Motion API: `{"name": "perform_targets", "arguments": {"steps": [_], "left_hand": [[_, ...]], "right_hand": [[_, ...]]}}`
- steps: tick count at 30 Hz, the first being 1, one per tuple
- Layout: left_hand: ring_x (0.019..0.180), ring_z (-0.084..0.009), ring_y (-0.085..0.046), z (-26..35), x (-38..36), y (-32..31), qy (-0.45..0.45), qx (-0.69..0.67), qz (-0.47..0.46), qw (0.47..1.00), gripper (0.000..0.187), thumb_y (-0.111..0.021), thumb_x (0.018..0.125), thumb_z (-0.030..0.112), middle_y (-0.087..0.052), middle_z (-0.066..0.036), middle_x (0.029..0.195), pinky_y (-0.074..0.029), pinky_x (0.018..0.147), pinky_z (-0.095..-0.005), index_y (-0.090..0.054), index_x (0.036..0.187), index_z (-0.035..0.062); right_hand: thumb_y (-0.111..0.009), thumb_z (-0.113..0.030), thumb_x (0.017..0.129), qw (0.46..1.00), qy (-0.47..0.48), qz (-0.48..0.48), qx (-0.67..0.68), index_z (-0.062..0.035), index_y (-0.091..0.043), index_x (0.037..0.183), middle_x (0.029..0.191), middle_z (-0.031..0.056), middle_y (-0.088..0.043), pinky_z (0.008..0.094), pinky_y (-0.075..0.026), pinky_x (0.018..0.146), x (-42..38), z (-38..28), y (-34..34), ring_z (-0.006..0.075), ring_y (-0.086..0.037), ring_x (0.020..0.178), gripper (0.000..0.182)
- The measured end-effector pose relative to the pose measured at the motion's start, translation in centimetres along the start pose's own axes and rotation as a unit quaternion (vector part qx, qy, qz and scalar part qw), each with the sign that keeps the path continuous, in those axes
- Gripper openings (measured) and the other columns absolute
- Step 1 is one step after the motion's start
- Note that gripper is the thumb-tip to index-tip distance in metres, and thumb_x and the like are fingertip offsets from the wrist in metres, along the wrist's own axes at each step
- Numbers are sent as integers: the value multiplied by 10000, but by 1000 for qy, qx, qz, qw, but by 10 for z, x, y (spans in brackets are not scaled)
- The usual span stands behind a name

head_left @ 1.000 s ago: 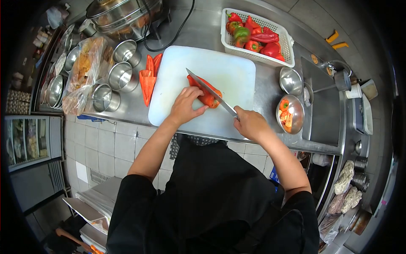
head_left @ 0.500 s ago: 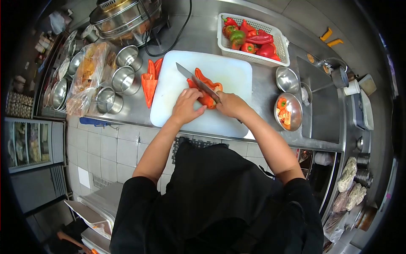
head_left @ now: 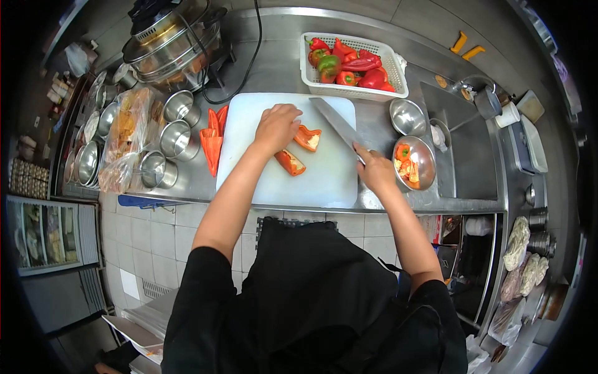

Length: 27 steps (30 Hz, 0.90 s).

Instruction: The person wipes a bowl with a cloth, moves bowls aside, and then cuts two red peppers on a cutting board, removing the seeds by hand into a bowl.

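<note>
My right hand (head_left: 375,171) is closed round the handle of a large chef's knife (head_left: 336,123), whose blade angles up and left over the right side of the white cutting board (head_left: 330,187). Over the board's upper middle is my left hand (head_left: 278,129), fingers loosely bent and somewhat apart, beside a cut red pepper piece (head_left: 308,138) that shows its pale inside. Below it, close to my left wrist, another cut pepper piece (head_left: 290,163) lies cut side up. Flattened red pepper pieces (head_left: 212,143) rest in a stack along the board's left edge.
A white plastic basket (head_left: 304,71) of whole peppers stands behind the board. To the right are a steel bowl (head_left: 430,159) with pepper scraps, another steel bowl (head_left: 408,117) and the sink (head_left: 473,156). Steel pots (head_left: 176,140) and a bagged food item (head_left: 128,137) occupy the left.
The knife has come away from the pepper and moved right with my right hand. My left hand has moved up the board, and two separate pepper pieces now show. The view has shifted slightly.
</note>
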<state>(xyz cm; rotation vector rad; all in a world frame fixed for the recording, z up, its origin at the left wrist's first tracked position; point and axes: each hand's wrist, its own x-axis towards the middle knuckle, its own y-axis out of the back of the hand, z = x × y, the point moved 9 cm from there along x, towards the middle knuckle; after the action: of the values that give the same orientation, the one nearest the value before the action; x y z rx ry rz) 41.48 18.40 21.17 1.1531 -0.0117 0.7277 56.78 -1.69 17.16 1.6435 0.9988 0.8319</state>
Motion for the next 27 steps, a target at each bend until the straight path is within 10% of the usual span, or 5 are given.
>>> {"name": "perform_targets", "arguments": {"steps": [7,13,27], "left_hand": [[1212,-229,-525,-5,15,-54,-41,154,-246,956,245,-576,834,183,-668,-75,1106,-249,1116,-530,-696,1030,99],[814,-235,-639,70,16,-32,-109,190,-167,961,162,-644,803,255,-684,-64,753,-379,931,-423,-723,845,119],[715,-259,-663,200,62,-72,-205,193,-169,944,163,-671,753,267,-683,-96,691,-421,780,-412,-725,734,115]], "right_hand": [[-694,-244,815,995,13,96,6,-134,-607,1239,1010,149,-619,421,-492,847,4,-20,-3,323,-620,958,447],[-684,-283,857,965,-82,140,207,-14,-518,1269,1112,206,-634,435,-492,858,23,-40,-6,368,-622,1016,519],[-587,-207,875,965,-123,135,188,-4,-573,1009,931,231,-654,487,-493,784,-7,75,45,420,-627,906,244]]}}
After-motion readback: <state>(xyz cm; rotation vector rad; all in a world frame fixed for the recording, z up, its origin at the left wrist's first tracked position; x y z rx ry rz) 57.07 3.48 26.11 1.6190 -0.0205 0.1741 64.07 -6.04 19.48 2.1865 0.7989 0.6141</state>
